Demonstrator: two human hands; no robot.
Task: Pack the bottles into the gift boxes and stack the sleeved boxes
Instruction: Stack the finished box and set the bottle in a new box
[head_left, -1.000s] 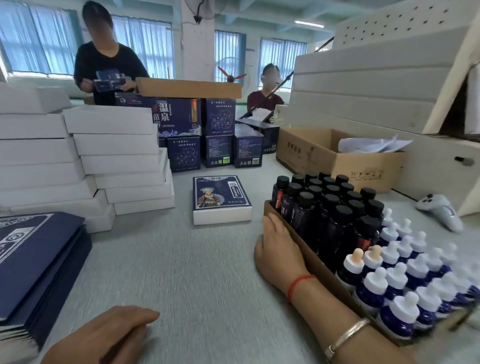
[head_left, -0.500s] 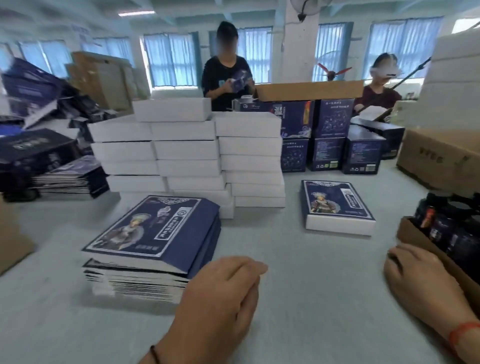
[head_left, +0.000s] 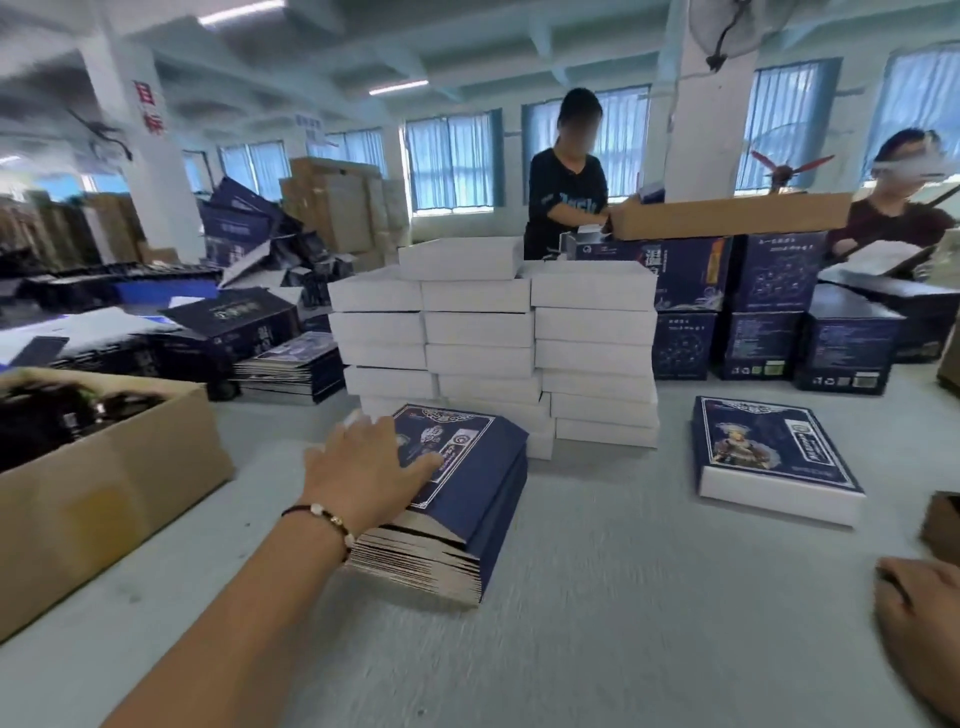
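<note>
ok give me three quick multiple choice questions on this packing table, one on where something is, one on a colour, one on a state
1. Where does the left hand rest?
A. on the stack of flat sleeves
B. in the cardboard carton
C. on the white boxes

2. What colour is the sleeve on the sleeved box lying alone on the table?
A. red
B. dark blue
C. green

3. How is the left hand?
A. gripping a bottle
B. clenched in a fist
C. open, fingers spread flat

Answers: 1 A, the palm lies on the top sleeve of the pile, in front of the white boxes. 2 B, its printed top is dark blue over a white base. 3 C, the fingers lie straight on the sleeve and hold nothing.
</note>
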